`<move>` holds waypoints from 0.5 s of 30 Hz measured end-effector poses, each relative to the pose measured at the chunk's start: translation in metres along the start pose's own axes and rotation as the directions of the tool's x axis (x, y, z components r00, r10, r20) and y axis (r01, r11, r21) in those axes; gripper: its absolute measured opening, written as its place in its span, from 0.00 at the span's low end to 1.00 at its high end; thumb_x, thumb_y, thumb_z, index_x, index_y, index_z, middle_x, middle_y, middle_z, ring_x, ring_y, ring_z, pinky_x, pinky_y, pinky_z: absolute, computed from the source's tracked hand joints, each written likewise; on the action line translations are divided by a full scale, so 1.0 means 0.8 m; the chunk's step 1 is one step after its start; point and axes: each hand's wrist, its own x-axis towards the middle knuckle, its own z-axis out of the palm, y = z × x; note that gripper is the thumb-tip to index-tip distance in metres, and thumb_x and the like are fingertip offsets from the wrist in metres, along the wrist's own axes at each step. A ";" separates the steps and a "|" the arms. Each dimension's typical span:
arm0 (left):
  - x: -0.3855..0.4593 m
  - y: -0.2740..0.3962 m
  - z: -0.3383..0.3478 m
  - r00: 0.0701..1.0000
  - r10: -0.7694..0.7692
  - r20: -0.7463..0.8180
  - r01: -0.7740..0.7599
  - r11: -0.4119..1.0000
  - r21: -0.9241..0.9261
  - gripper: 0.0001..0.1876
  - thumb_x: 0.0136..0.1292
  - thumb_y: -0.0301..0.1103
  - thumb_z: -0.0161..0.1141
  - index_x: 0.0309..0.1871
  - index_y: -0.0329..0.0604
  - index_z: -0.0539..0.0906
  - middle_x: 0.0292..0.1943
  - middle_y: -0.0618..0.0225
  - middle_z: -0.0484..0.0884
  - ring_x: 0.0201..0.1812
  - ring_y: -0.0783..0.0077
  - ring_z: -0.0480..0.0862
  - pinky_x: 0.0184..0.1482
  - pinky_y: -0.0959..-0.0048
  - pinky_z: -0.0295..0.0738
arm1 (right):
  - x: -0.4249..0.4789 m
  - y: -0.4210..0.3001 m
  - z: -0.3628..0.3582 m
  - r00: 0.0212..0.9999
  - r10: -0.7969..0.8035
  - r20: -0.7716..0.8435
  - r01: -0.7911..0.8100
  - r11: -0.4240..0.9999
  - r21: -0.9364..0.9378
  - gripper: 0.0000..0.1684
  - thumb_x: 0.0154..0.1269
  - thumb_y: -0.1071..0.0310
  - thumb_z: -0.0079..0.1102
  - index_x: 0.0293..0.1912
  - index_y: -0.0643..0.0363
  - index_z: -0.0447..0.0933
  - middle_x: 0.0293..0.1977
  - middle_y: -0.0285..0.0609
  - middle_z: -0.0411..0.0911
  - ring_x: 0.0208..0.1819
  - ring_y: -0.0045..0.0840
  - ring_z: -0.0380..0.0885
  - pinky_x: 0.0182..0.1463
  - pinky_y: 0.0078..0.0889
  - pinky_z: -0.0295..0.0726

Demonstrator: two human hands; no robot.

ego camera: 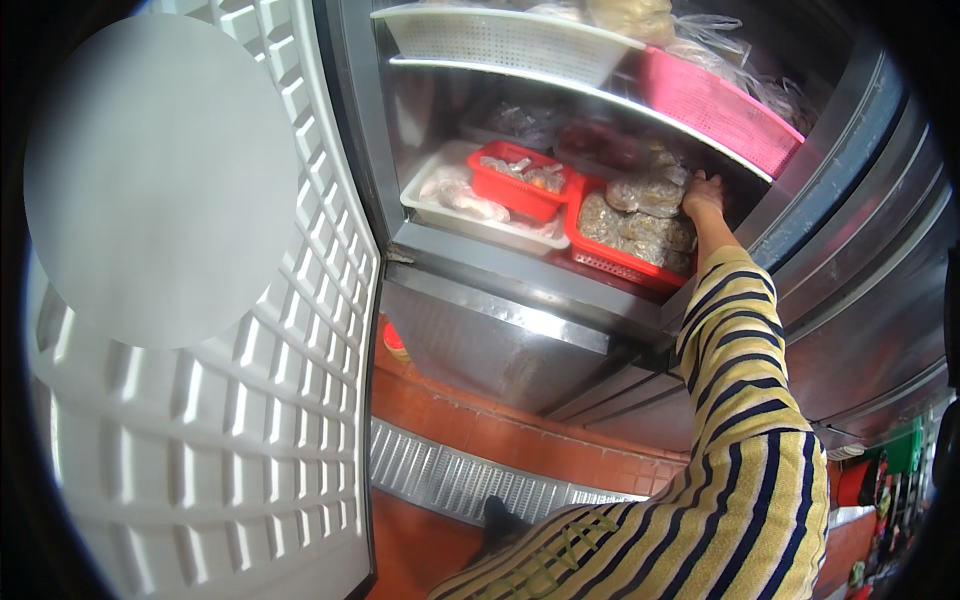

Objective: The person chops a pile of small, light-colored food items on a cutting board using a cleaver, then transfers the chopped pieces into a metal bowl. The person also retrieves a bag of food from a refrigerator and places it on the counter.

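Observation:
My right hand (704, 196) reaches into the lower compartment of a steel refrigerator, at the right side of a red plastic basket (626, 261) filled with knotted clear bags of food (646, 193). Its fingers are partly hidden behind the bags, so whether they grip anything cannot be told. Left of that basket, a smaller red basket (517, 187) with small bags sits over a white tray (480, 230) holding pale, wrapped food (457, 196). Dark bagged items (600, 144) lie further back. My left hand is out of view.
The open white ribbed door (315, 300) fills the left side. Above the white shelf edge (600, 94) stand a white basket (510, 45) and a pink basket (720, 105) with bags. Below, a metal drain grate (450, 469) crosses the red tiled floor (525, 442).

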 end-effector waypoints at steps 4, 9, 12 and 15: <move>0.008 -0.018 0.016 1.000 -0.001 0.029 0.003 0.999 -0.046 0.47 0.49 0.63 0.62 0.61 0.33 0.62 0.57 0.60 0.67 0.57 0.62 0.69 0.60 0.59 0.64 | 0.051 0.018 -0.058 0.990 -0.111 0.092 0.108 0.993 0.043 0.26 0.62 0.53 0.48 0.53 0.61 0.73 0.62 0.54 0.62 0.65 0.49 0.57 0.62 0.45 0.65; 0.000 0.003 -0.006 1.000 0.017 0.002 -0.017 1.000 0.009 0.47 0.49 0.64 0.61 0.61 0.33 0.62 0.58 0.60 0.67 0.57 0.62 0.69 0.60 0.59 0.64 | -0.086 -0.062 -0.078 0.715 -0.665 0.215 0.654 0.745 0.128 0.32 0.54 0.52 0.60 0.55 0.57 0.70 0.57 0.55 0.67 0.59 0.46 0.66 0.57 0.40 0.70; -0.001 -0.001 -0.005 1.000 0.022 0.013 -0.022 1.000 -0.015 0.47 0.50 0.64 0.60 0.61 0.33 0.62 0.58 0.60 0.67 0.57 0.62 0.69 0.60 0.59 0.64 | -0.130 -0.061 -0.093 0.813 -0.580 0.049 0.582 0.811 -0.061 0.32 0.51 0.61 0.63 0.57 0.53 0.67 0.55 0.52 0.68 0.55 0.45 0.69 0.54 0.40 0.72; -0.008 0.000 -0.015 0.999 0.029 0.019 -0.029 0.999 -0.034 0.47 0.50 0.65 0.60 0.61 0.32 0.62 0.58 0.59 0.67 0.57 0.62 0.69 0.60 0.59 0.64 | -0.144 -0.061 -0.102 0.710 -0.667 -0.226 0.646 0.745 -0.166 0.37 0.42 0.66 0.68 0.56 0.49 0.67 0.55 0.49 0.67 0.54 0.44 0.70 0.54 0.40 0.73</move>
